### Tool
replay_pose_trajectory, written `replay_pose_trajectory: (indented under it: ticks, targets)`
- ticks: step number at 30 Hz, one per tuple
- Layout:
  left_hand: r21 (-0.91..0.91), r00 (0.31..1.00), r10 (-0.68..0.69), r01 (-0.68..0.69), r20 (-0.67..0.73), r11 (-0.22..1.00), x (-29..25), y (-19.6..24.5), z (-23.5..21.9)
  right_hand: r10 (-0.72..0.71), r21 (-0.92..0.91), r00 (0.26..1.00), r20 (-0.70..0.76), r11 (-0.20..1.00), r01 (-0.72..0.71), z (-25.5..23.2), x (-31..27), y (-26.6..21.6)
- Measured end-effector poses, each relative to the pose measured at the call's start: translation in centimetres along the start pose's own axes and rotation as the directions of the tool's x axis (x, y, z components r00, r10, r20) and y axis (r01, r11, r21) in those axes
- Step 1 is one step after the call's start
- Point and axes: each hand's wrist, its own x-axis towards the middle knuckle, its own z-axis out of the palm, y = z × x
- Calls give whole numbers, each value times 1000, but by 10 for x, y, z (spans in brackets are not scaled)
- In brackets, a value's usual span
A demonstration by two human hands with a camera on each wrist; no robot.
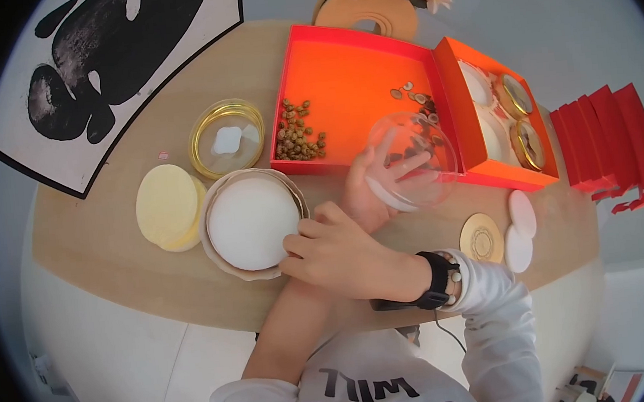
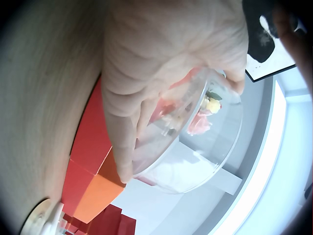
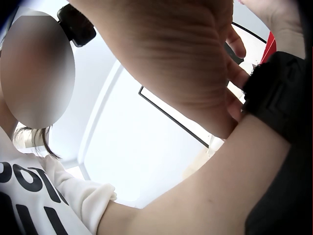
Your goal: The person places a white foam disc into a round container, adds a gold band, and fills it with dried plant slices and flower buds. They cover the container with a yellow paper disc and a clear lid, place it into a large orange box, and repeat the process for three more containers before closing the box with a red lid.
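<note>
A clear round container (image 1: 425, 140) is held by my left hand (image 1: 366, 195) above the front edge of the open orange-red box (image 1: 357, 75). In the left wrist view, the thumb and fingers of my left hand (image 2: 171, 46) span the rim of the clear container (image 2: 210, 156). My right hand (image 1: 334, 253) crosses over the left forearm, its fingers curled at the left wrist. Seen from the right wrist, fingertips of my right hand (image 3: 181, 63) lie beside a black wrist band (image 3: 276, 93).
Left of the hands are a white-filled round container (image 1: 253, 218), yellow discs (image 1: 168, 207) and a gold-rimmed lid (image 1: 196, 147). A box insert with jars (image 1: 478, 149), a gold disc (image 1: 482, 239) and white discs (image 1: 520, 249) are on the right. Red boxes (image 1: 600, 138) stand beyond.
</note>
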Motion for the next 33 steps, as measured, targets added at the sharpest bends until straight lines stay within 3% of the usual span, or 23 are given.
replay_pose_trajectory:
  ticks: [11, 15, 18, 21, 23, 24, 25, 27, 30, 31, 33]
  targets:
    - [73, 999, 24, -22, -26, 997, 0, 0, -2, 8, 95, 999, -32, 995, -5, 7, -1, 3]
    - [65, 1000, 15, -14, -17, 998, -1, 2, 1, -22, 184, 1000, -16, 983, 25, -16, -6, 5]
    - [-66, 990, -8, -2, -144, 998, -2, 0, 13, 59, 267, 998, -14, 962, -53, -48, -24, 13]
    - [-126, 996, 14, -25, -94, 992, 4, -1, 2, 231, 134, 969, -85, 967, -219, -94, -52, 31]
    - [-72, 998, 16, -20, -63, 997, 2, 1, 4, 491, 106, 868, -69, 869, -483, -124, -72, 44]
    - [-28, 999, 11, -13, -48, 1000, 0, 2, 7, 757, 155, 653, -2, 645, -748, -138, -79, 43]
    - [17, 999, 6, -6, -32, 1000, -1, 3, 9, 797, -69, 592, 123, 602, -796, -153, -90, 51]
    - [51, 999, -6, 7, -32, 999, -2, 2, 7, 933, -283, 207, 294, 292, -914, -161, -107, 59]
    - [91, 999, -10, 14, -37, 996, -2, 2, 11, 904, -560, 302, 302, 425, -711, -129, -163, 64]
    - [97, 999, -14, 19, -45, 995, -2, 3, 12, 904, -534, 162, 396, 370, -760, -117, -176, 68]
    - [109, 998, -16, 22, -54, 994, -3, 3, 13, 869, -455, 135, 475, 375, -808, -97, -186, 61]
